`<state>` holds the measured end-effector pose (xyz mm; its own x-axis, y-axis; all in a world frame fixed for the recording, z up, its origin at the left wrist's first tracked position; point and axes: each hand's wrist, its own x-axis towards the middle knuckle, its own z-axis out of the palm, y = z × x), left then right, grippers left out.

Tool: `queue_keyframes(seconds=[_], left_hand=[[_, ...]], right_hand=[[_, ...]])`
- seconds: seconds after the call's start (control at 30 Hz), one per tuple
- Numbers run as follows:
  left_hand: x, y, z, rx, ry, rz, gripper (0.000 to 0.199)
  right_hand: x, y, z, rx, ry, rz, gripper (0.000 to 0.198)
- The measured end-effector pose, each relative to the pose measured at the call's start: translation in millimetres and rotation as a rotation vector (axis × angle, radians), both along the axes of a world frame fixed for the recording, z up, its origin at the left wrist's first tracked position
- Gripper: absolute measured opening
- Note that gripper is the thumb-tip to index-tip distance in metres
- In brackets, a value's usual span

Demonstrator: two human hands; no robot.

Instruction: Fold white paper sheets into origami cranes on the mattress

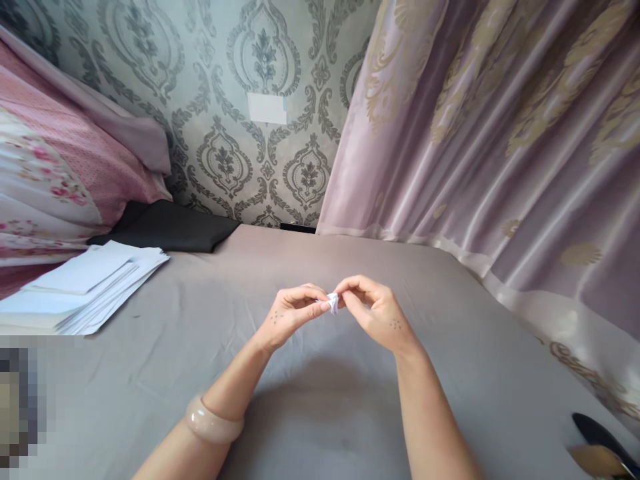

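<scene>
A small folded piece of white paper (333,303) is just below the centre of the frame, raised in front of a grey cloth-covered surface (200,360). The left hand (289,315) pinches its left side, thumb and fingers closed on it. The right hand (376,310) has its fingertips drawn close together at the paper's right edge; whether they grip it or only touch it, I cannot tell. A pale bangle (215,421) circles the left forearm, lower left of centre. Left of the frame's middle lies a stack of white sheets (80,287), with a black folded item (170,227) just behind. Pink floral fabric (55,160) fills the upper left, patterned wallpaper (205,60) the upper middle, and a mauve curtain (450,147) the upper right.
</scene>
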<state>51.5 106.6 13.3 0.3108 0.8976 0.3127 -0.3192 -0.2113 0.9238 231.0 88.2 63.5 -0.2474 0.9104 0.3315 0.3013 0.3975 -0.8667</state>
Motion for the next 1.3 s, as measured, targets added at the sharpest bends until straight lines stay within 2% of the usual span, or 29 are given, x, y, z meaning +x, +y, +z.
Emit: queue_keyframes(seconds=[0.23, 0.57, 0.67, 0.73, 0.83, 0.97, 1.13, 1.3], left_hand=[[-1, -1, -1.0, 0.002, -0.009, -0.053, 0.007], [-2, -3, 1.2, 0.031, 0.105, -0.037, 0.009], [-2, -3, 1.8, 0.057, 0.132, -0.039, 0.01], [-2, -3, 2.2, 0.064, 0.139, -0.033, 0.009], [-2, -2, 2.3, 0.062, 0.163, -0.008, 0.009], [-2, -1, 0.6, 0.032, 0.16, 0.028, 0.012], [1, -1, -1.7, -0.036, 0.103, 0.101, 0.015], [4, 3, -8.1, -0.086, -0.011, 0.211, 0.014]], right_hand=[[-1, -4, 7, 0.038, -0.142, 0.094, 0.019], [1, -1, -1, -0.058, -0.133, 0.012, 0.014], [1, 4, -8, -0.12, -0.06, -0.042, 0.013], [2, 7, -12, -0.16, -0.006, -0.065, 0.02], [2, 8, -14, -0.202, 0.034, -0.054, 0.029], [1, 5, -12, -0.185, 0.057, -0.078, 0.028], [-7, 2, -11, -0.118, 0.06, -0.12, 0.025], [-15, 4, -11, -0.111, 0.194, -0.134, 0.028]])
